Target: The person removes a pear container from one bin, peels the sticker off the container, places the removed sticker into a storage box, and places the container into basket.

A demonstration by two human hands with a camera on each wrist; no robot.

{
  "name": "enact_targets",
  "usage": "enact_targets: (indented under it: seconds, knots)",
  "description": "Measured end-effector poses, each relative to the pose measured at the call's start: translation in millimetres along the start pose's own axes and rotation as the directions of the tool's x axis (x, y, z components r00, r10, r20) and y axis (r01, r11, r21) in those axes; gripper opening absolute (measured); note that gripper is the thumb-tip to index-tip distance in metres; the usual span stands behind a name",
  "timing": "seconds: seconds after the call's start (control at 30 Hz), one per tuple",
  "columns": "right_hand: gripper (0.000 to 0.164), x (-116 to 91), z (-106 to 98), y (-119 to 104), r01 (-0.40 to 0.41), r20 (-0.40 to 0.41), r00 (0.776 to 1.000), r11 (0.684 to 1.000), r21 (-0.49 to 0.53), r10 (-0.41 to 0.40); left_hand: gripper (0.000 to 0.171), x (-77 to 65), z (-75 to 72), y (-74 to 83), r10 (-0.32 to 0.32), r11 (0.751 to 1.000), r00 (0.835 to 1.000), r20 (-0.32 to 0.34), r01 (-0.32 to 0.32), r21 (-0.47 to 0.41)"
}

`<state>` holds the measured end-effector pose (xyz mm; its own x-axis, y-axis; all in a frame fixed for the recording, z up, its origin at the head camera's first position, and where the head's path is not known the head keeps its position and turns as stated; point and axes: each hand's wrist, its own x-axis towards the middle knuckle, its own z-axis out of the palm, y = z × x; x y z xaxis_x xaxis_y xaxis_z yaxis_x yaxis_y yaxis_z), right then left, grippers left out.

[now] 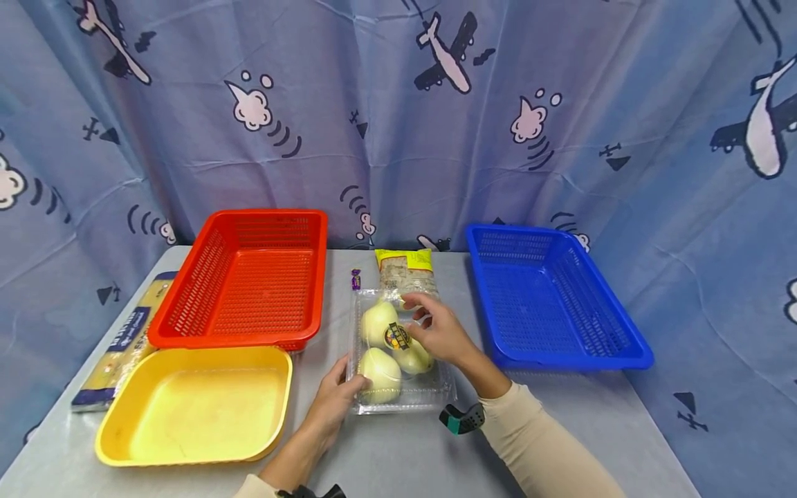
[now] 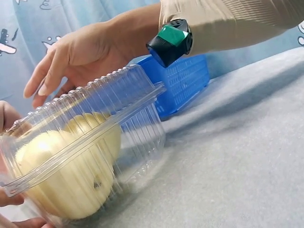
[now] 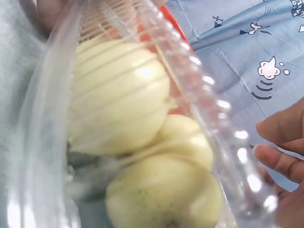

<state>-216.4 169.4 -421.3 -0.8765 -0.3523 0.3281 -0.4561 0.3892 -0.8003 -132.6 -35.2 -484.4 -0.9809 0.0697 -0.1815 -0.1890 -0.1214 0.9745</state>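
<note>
A clear plastic clamshell box (image 1: 423, 398) in the middle of the table holds several pale yellow fruits (image 2: 71, 175) that look like pears. A round dark label (image 1: 397, 337) sits on its lid. My left hand (image 1: 333, 398) grips the box by its near left side, thumb on top. Above the lid, near the label, hovers my right hand (image 1: 443, 332), its fingers loosely bent and apart. In the right wrist view the right fingertips (image 3: 266, 154) stand clear of the lid, with nothing seen between them. The lid looks closed over the fruits (image 3: 118, 95).
Behind the box lie a yellow-topped packet (image 1: 405, 268) and a small purple-wrapped sweet (image 1: 356, 279). A red basket (image 1: 268, 294) and a yellow tub (image 1: 199, 401) stand at left, beside a long packet (image 1: 124, 339). At right is a blue basket (image 1: 517, 297). A curtain (image 1: 373, 124) hangs behind.
</note>
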Motion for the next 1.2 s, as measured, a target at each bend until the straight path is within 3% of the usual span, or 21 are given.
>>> enact_targets:
  seconds: [0.3,0.63,0.97,1.2]
  knots:
    - [0.045,6.7,2.5,1.7,0.008,0.076,0.997,0.998,-0.070,-0.003,0.074,-0.6,0.8,0.0,-0.010,1.000,1.000,0.012,0.010,0.014]
    - [0.043,12.1,6.8,5.9,0.094,0.155,0.985,0.986,-0.140,-0.072,0.074,-1.5,1.1,0.8,-0.013,1.000,1.000,0.026,0.013,-0.001]
    - [0.048,11.0,11.3,3.8,0.182,0.211,0.971,0.918,-0.352,-0.111,0.075,-1.4,-0.5,0.9,-0.014,1.000,0.999,0.033,0.015,-0.016]
    - [0.048,8.8,13.2,3.2,0.197,0.216,0.969,0.898,-0.394,-0.118,0.075,-1.9,-0.5,0.5,-0.019,1.000,0.999,0.041,0.019,-0.012]
